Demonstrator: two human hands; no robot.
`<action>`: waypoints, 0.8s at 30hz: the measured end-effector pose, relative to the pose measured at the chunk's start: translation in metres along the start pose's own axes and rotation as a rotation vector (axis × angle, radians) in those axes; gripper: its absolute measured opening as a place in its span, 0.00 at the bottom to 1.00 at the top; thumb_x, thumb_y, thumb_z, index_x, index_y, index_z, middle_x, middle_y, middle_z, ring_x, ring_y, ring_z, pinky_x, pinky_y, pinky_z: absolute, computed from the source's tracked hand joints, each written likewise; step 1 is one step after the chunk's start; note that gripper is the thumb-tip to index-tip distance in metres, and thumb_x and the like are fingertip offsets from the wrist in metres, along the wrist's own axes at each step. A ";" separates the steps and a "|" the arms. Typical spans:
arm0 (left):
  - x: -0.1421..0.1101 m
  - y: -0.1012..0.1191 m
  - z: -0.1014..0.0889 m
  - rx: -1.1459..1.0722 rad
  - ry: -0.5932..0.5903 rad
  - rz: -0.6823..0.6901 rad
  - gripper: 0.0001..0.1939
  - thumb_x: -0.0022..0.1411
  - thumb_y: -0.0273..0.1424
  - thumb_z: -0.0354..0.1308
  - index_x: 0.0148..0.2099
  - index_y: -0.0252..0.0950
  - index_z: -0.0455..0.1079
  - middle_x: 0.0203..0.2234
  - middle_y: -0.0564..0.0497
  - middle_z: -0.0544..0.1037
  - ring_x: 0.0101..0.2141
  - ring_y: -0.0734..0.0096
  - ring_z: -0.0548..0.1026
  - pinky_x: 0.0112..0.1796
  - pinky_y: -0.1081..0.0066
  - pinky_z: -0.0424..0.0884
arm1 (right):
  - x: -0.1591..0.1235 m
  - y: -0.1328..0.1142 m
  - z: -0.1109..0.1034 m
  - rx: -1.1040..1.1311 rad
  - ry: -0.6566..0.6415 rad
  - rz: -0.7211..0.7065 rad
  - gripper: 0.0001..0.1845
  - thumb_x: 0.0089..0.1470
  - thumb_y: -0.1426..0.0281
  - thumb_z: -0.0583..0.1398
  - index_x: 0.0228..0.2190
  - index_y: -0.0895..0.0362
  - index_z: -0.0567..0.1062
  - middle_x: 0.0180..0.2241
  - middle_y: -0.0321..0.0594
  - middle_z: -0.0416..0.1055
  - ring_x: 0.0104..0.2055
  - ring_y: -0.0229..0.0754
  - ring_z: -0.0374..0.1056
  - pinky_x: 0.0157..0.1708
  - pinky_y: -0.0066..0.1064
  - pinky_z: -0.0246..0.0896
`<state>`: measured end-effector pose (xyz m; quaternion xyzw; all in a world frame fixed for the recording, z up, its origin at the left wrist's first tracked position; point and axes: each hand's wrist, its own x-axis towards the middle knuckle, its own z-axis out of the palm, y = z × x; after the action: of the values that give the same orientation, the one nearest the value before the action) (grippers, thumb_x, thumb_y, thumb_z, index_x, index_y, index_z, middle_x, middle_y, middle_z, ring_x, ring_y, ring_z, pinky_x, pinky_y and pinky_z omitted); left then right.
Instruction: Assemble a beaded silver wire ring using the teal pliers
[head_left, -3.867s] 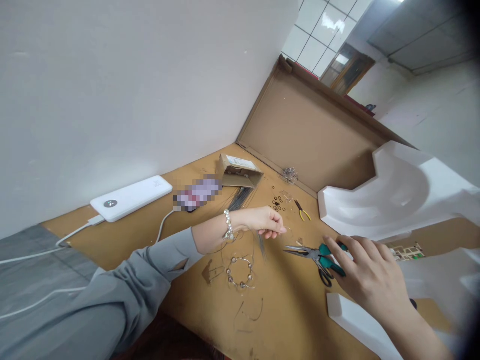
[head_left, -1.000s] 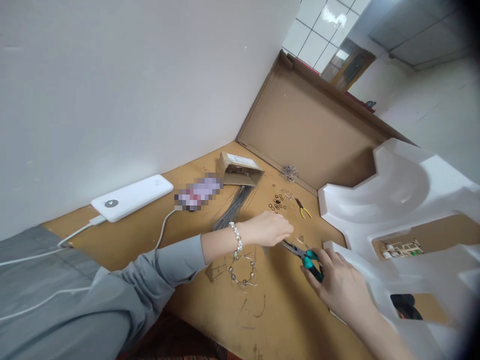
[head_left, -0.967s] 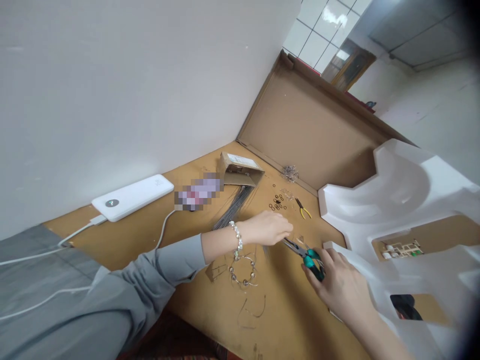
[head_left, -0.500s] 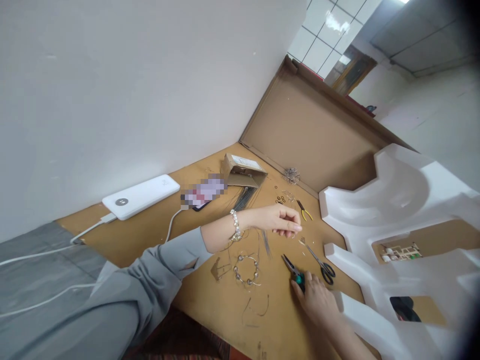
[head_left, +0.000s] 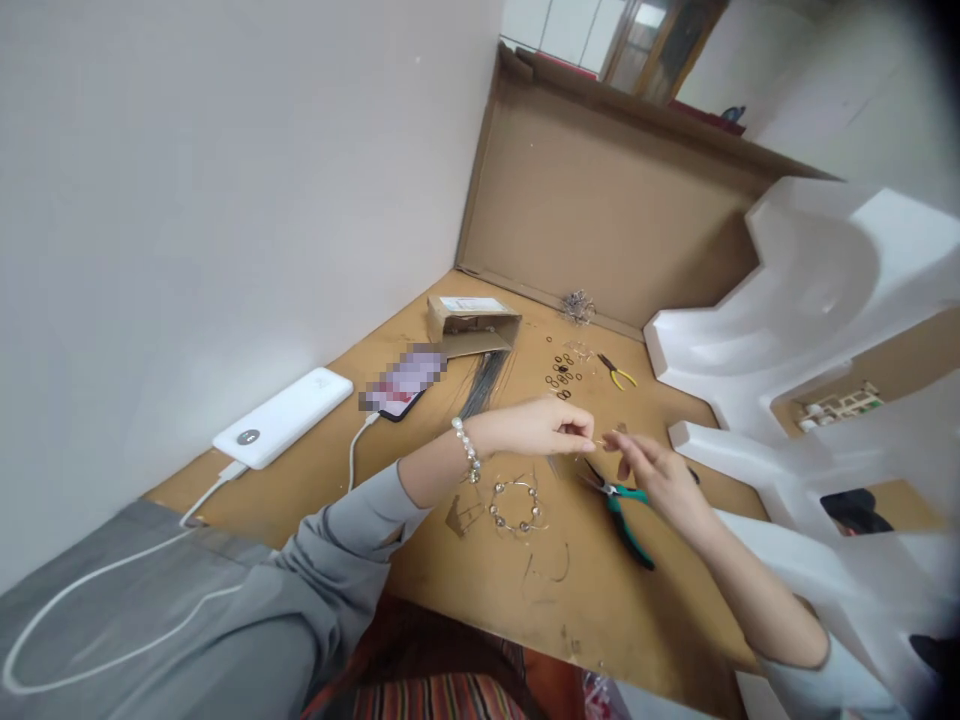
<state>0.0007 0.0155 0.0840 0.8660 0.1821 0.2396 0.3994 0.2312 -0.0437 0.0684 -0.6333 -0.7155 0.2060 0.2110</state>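
Observation:
My left hand [head_left: 559, 428], a beaded bracelet on its wrist, is closed in a pinch over the middle of the board. A short piece of thin wire [head_left: 599, 443] shows between its fingertips and those of my right hand [head_left: 654, 472], which pinch the other end. Below the right hand lie long-nose pliers [head_left: 628, 525] with green and black handles, jaws slightly apart. Under my left forearm is a wire ring with clear beads [head_left: 514, 507]. Scissors are mostly hidden behind my right hand.
Small dark rings [head_left: 562, 375], yellow-handled pliers [head_left: 619, 373] and a tangle of wire pieces [head_left: 578, 306] lie farther back. A small carton [head_left: 474, 325] stands by a bundle of straight wires [head_left: 484, 385]. A phone [head_left: 405, 382] and white power bank [head_left: 283, 417] are left; white foam [head_left: 720, 330] right.
My right hand has let go of the green-handled pliers, leaving them on the board, and has come up to my left hand's fingertips. The view has shifted.

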 end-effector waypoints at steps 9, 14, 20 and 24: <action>-0.020 -0.009 0.007 0.300 0.097 -0.046 0.10 0.64 0.31 0.50 0.31 0.33 0.68 0.27 0.53 0.72 0.29 0.76 0.67 0.32 0.75 0.59 | 0.017 -0.038 0.031 0.726 -0.203 0.094 0.18 0.45 0.55 0.64 0.27 0.59 0.76 0.18 0.35 0.70 0.19 0.32 0.62 0.21 0.26 0.56; -0.031 -0.023 0.026 0.264 0.185 -0.155 0.11 0.65 0.32 0.50 0.32 0.34 0.69 0.28 0.53 0.72 0.29 0.76 0.68 0.33 0.75 0.60 | 0.016 -0.023 0.045 0.801 -0.310 0.117 0.17 0.45 0.57 0.65 0.26 0.59 0.76 0.20 0.35 0.71 0.18 0.31 0.62 0.19 0.24 0.57; -0.039 -0.036 0.036 0.272 0.270 -0.368 0.15 0.67 0.38 0.46 0.38 0.36 0.70 0.33 0.51 0.76 0.34 0.72 0.71 0.35 0.73 0.63 | 0.010 -0.003 0.066 0.896 -0.176 0.199 0.16 0.46 0.57 0.65 0.27 0.58 0.74 0.24 0.36 0.74 0.18 0.31 0.63 0.19 0.25 0.59; -0.050 -0.038 0.028 0.474 0.064 -0.585 0.13 0.63 0.38 0.50 0.33 0.35 0.70 0.29 0.49 0.76 0.29 0.68 0.72 0.31 0.70 0.62 | 0.005 0.004 0.073 0.819 -0.086 0.191 0.15 0.47 0.57 0.64 0.27 0.57 0.73 0.22 0.36 0.72 0.19 0.33 0.65 0.23 0.27 0.62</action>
<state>-0.0293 -0.0032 0.0248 0.8377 0.4846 0.0937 0.2336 0.1929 -0.0405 0.0061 -0.5515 -0.5209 0.5182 0.3949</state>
